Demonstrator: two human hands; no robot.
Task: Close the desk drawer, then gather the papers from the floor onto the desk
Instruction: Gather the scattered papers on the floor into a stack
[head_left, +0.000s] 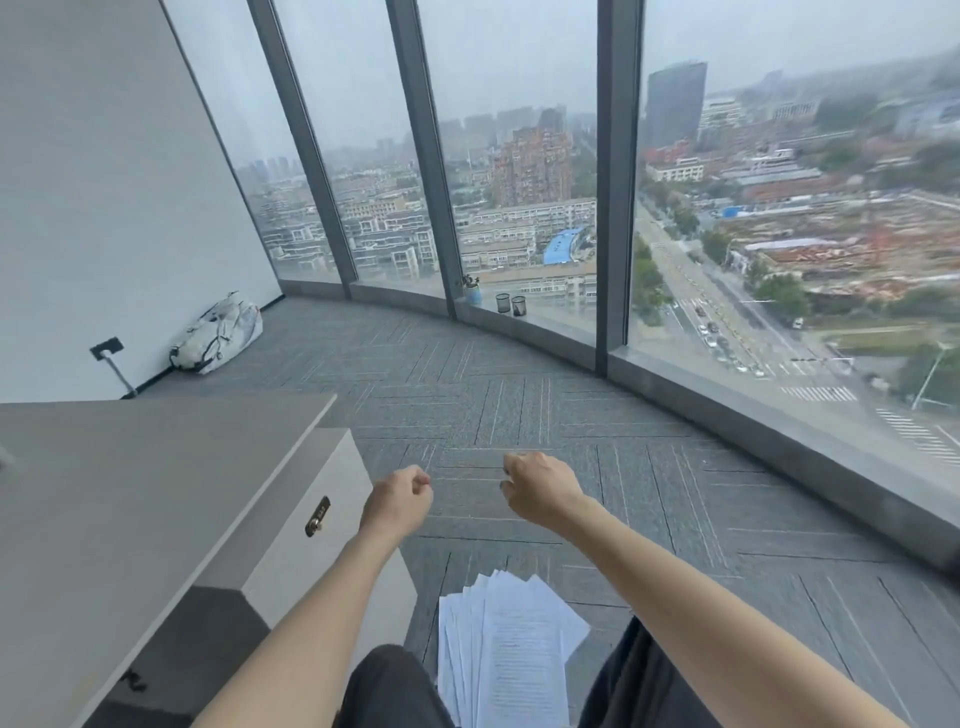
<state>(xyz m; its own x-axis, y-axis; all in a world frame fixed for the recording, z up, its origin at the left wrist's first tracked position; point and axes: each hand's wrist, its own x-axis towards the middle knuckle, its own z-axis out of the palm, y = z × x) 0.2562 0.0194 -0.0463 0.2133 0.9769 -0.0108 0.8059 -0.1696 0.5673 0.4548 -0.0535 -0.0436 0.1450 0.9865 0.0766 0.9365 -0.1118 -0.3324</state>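
- The left hand (397, 496) is hanging in the air with its fingers curled together into a loose fist, gripping nothing; the right hand (540, 486) is doing the same just to its right, also closed and empty.
- The drawer (306, 525) is sitting just to the left of the left hand, near it but not touching; its pale front with a small lock (317, 516) is standing out from under the bench (119, 499), so it is looking open, not yet pushed in.
- The papers (506, 649) are lying fanned on the floor (519, 395), below and behind both hands, between the person's knees.
- Judging from this, the drawer step is coming first, and the left hand is the nearer one to do it.
- A risk: pushing with a curled fist near the drawer's corner could be skewing the drawer on its runners, or pinching fingers against the bench edge.
- Another risk: the sheets are sitting loose and overlapping, so grabbing from one side could be leaving some behind or creasing them.
- The knees are crowding the stack, so shifting weight could be scuffing or stepping on the sheets.
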